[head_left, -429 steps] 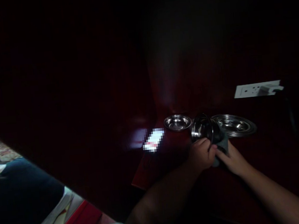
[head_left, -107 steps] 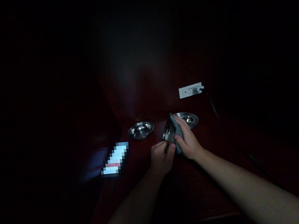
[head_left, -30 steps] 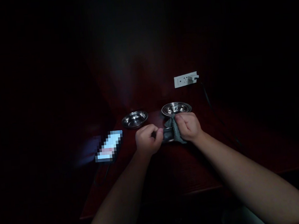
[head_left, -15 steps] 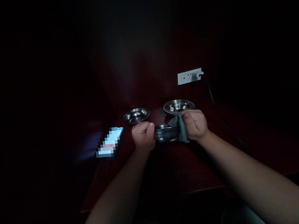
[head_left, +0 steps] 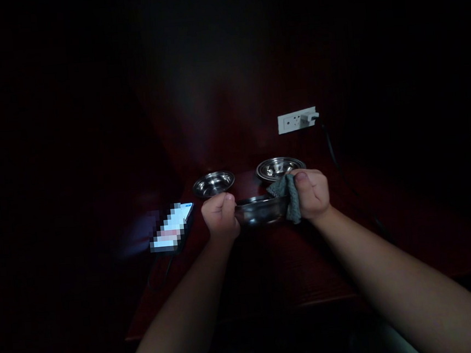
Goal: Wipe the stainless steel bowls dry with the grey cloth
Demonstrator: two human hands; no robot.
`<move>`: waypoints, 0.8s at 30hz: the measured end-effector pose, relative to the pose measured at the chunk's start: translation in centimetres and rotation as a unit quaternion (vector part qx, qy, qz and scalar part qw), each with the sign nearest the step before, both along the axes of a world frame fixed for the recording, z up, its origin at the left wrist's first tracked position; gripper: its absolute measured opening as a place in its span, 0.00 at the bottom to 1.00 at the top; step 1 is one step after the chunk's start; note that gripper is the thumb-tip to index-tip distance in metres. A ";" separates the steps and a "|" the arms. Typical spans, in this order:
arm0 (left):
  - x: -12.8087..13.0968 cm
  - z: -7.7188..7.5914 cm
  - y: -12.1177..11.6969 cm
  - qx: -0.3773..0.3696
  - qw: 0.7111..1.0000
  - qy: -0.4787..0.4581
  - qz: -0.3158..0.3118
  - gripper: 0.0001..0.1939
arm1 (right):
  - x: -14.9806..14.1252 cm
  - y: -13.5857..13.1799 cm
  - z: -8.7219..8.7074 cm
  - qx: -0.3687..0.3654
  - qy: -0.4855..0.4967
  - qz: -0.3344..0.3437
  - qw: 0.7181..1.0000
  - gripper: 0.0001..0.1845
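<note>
A shiny steel bowl [head_left: 261,212] is held between my two hands above the dark red table. My left hand [head_left: 221,216] is closed on its left side, thumb on top near the rim. Bunched in my closed right hand [head_left: 313,193] is a grey-green cloth [head_left: 287,194], pressed over the bowl's right rim. The fingers inside the bowl and behind the cloth are hidden. Beyond my hands, a shallow steel bowl [head_left: 213,184] rests on the left, and a stack of steel bowls [head_left: 280,168] on the right, partly covered by my right hand.
A lit phone [head_left: 173,228] lies at the table's left with a cable below it. On the back wall is a white socket [head_left: 296,120] with a charger plugged in; its black cord [head_left: 334,151] runs down to the table [head_left: 303,286]. Surroundings are very dark.
My hands have moved slightly apart, the left to the left and the right a little to the right with the cloth. More of the held bowl's side shows.
</note>
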State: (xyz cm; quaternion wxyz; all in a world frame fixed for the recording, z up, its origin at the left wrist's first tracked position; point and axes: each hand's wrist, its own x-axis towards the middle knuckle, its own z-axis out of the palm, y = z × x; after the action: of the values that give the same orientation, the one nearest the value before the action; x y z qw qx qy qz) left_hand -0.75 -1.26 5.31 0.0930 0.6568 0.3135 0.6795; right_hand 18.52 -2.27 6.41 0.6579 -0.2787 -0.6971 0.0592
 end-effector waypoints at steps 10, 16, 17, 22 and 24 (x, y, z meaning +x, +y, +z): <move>-1.2 0.7 0.3 0.138 0.980 0.074 0.120 0.20 | -0.1 3.2 -1.0 -0.229 0.070 -0.130 0.962 0.18; -1.9 1.2 0.4 0.195 0.962 0.156 0.109 0.19 | -0.2 3.2 -1.1 -0.468 0.155 0.127 0.861 0.20; -2.0 1.3 0.4 0.203 0.960 0.164 0.105 0.19 | -0.3 3.1 -1.0 -0.482 0.181 0.154 0.843 0.18; -2.3 1.5 0.7 0.219 0.954 0.186 0.082 0.15 | -0.3 2.7 -0.8 -0.507 0.249 0.193 0.802 0.09; -2.2 1.4 1.0 0.192 0.962 0.168 0.093 0.13 | -0.2 3.0 -1.1 -0.493 0.254 0.187 0.811 0.09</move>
State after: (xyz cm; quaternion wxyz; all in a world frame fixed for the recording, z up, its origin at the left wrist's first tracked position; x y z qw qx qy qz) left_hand -2.91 -0.28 6.67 -0.1527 0.7352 0.2478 0.6121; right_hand 18.31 0.69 5.36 0.5620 -0.4046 -0.4213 0.5856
